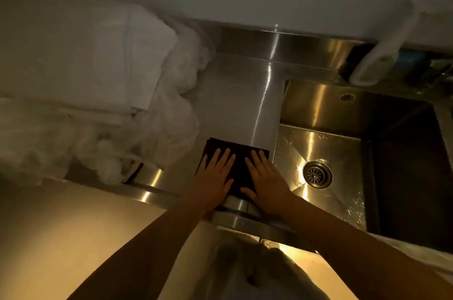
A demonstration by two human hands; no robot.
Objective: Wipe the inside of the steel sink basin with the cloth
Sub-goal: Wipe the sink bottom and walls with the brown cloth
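Note:
A dark folded cloth [239, 152] lies flat on the steel counter [235, 93], just left of the sink. My left hand [215, 177] rests palm down on the cloth's left half, fingers spread. On its right half lies my right hand [264, 182], also flat with fingers apart. Neither hand grips the cloth. The steel sink basin [318, 143] sits to the right, wet and shiny, with a round drain strainer [317, 174] in its floor. The basin's right part is in deep shadow.
White folded linen [81, 59] and crumpled clear plastic [171, 113] fill the counter's left side. A white object [382, 54] hangs over the sink's back edge at top right. A white wall rises behind. The counter's front edge [245, 220] is under my wrists.

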